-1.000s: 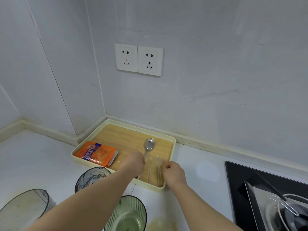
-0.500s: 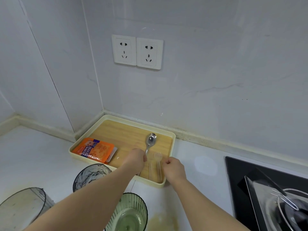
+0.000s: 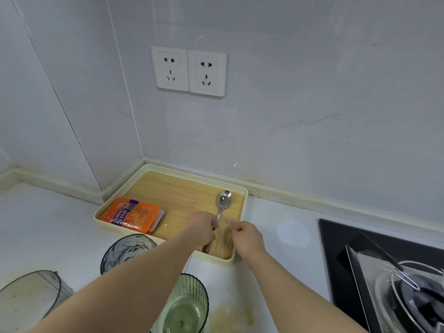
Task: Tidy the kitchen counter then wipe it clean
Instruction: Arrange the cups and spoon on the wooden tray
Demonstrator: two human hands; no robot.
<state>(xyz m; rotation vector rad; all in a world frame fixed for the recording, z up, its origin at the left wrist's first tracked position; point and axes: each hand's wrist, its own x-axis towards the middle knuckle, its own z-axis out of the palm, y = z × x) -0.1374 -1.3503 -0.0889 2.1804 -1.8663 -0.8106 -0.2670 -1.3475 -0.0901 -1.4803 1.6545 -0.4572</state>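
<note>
Hands barely moved, just closed in a bit. Lower-centre on the tray (image 3: 182,195), left hand (image 3: 201,227) grip pinches the spoon (image 3: 224,200) handle, and the clear forks (image 3: 224,239) are pinched by the right hand (image 3: 247,237). Tidying step, I'd say; next they need lining up neatly, wiping later.

Over the tray (image 3: 223,260), the left hand (image 3: 201,227) pinches the spoon (image 3: 223,201), the right hand (image 3: 248,237) the clear forks (image 3: 227,236).
</note>
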